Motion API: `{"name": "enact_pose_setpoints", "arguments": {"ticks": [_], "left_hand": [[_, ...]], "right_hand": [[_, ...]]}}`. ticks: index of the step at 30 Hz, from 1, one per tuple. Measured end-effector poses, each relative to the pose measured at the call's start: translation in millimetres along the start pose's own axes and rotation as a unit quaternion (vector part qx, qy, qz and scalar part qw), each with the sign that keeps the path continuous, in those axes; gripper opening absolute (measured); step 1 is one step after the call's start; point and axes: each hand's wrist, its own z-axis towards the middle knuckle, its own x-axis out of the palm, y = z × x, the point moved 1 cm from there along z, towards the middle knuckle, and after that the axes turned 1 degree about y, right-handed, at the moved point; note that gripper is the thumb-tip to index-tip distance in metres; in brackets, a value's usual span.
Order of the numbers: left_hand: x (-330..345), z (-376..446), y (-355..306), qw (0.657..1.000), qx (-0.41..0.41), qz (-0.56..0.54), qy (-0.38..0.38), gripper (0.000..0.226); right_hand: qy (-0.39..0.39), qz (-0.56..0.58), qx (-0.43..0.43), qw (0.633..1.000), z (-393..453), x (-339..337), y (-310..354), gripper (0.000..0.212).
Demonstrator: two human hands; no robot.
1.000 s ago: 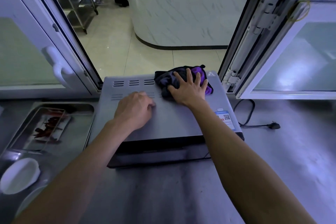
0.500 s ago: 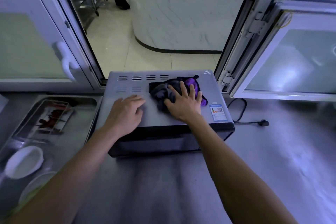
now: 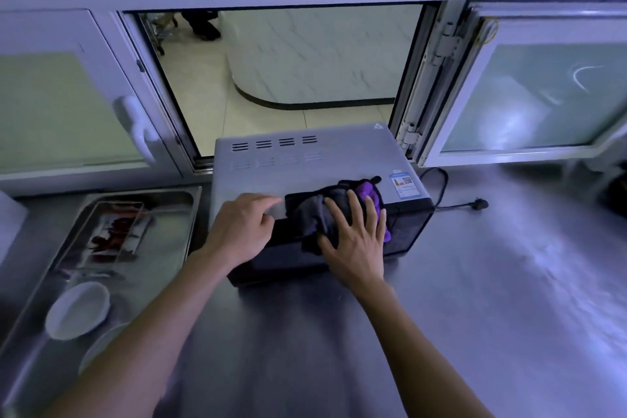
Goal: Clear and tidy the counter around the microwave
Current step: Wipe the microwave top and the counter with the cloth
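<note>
Steel counter [image 3: 475,299], tray [image 3: 176,214] holding red food, white bowl [image 3: 78,309] beside

Both bare forearms reach forward from the lower edge of the view, converging toward the centre. Left hand [image 3: 242,231]: palm down, fingers loosely curled, knuckles raised, fingertips blurred; it grips nothing. Right hand [image 3: 354,241]: palm down, fingers [image 3: 356,210] straight and spread, thumb out to the left, pressing flat. The hands sit close together, not touching. Both wrists are straight.
</note>
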Motion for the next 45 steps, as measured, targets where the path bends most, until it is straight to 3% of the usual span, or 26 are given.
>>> {"name": "enact_pose_setpoints", "arguments": {"ticks": [10, 19, 23, 31, 39, 45], "left_hand": [[4, 1, 7, 0.991, 0.103, 0.067, 0.056, 0.046], [25, 22, -28, 0.976, 0.184, 0.100, 0.064, 0.043], [44, 40, -52, 0.969, 0.201, 0.119, 0.086, 0.053], [77, 78, -108, 0.958, 0.241, 0.131, 0.080, 0.050], [92, 80, -133, 0.965, 0.228, 0.114, 0.058, 0.051], [93, 79, -133, 0.966, 0.215, 0.128, 0.068, 0.055]], "right_hand": [[-0.162, 0.179, 0.143, 0.960, -28, 50, 22, 0.076], [-0.204, 0.392, 0.234, 0.866, -19, 66, 22, 0.086], [-0.216, 0.458, 0.266, 0.820, -7, 59, 6, 0.088], [-0.257, 0.530, 0.309, 0.747, 11, 44, -55, 0.088], [-0.266, 0.543, 0.337, 0.722, 22, 52, -98, 0.086], [-0.263, 0.577, 0.355, 0.687, 23, 47, -87, 0.086]]}}
